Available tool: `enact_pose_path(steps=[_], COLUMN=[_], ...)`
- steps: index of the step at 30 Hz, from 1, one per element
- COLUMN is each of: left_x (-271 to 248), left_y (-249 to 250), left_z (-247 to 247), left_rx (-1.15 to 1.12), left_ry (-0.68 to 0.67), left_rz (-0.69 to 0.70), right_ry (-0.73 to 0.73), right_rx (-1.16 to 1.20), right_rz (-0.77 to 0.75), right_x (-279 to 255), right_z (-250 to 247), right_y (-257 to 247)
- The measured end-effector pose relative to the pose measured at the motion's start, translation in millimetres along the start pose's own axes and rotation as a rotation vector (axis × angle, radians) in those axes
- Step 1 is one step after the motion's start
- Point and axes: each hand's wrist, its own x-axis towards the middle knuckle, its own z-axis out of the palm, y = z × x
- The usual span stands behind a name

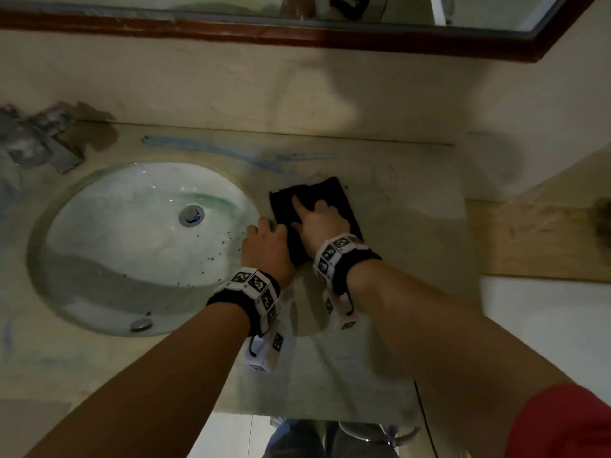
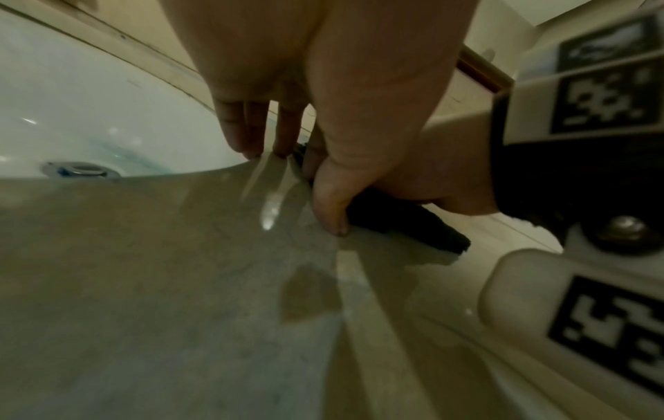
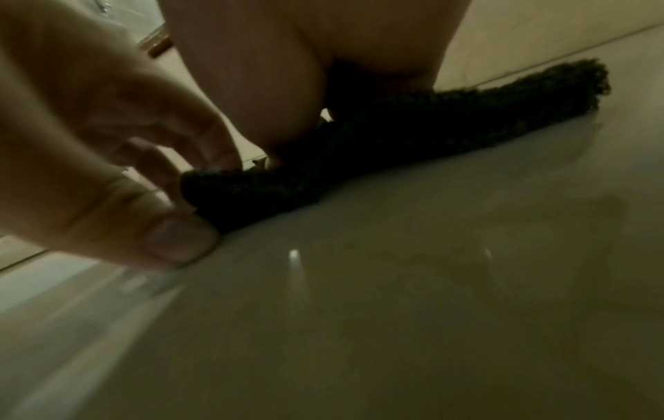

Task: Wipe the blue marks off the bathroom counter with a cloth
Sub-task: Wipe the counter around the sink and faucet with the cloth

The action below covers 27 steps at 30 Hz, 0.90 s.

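Note:
A black cloth (image 1: pixel 325 195) lies flat on the beige counter (image 1: pixel 396 226), just right of the sink. My right hand (image 1: pixel 317 219) presses down on it, index finger stretched forward. My left hand (image 1: pixel 264 236) sits at the cloth's left edge. In the right wrist view its thumb and a finger pinch the cloth's (image 3: pixel 395 128) near corner. The left wrist view has the other fingers (image 2: pixel 244 136) touching the counter at the sink rim, beside the cloth (image 2: pixel 406 224). Blue marks (image 1: pixel 205 147) streak the counter behind the sink, and a smear (image 1: pixel 292 158) lies just beyond the cloth.
A round white sink (image 1: pixel 109 226) with a metal drain (image 1: pixel 191 214) fills the counter's left half, with a faucet (image 1: pixel 43 143) behind it. A mirror frame (image 1: pixel 297 31) hangs above. A wooden ledge (image 1: pixel 535 239) adjoins on the right. Faint blue marks (image 1: pixel 6 332) show at far left.

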Motion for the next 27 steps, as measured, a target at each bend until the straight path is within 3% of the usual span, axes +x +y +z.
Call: enact_pose_path(steps=[10,19,27], left_x=[1.2,4.2,10.7], left_y=[5.5,15.7,21.1], left_z=[-3.5,-11.0,-19.6], left_rx=[0.079,0.167,0.094], left_ry=[-0.023,-0.128,-0.185], left_rz=[-0.027,-0.076,-0.142], right_ry=[-0.05,0.021,0.017], right_rx=[0.089,0.135,0.199], right_rz=[0.003,0.199,0.378], right_x=[-11.6,-63.1,-87.2], right_z=[-4.9,0.9,-2.6], right_y=[16.3,99.1,167.8])
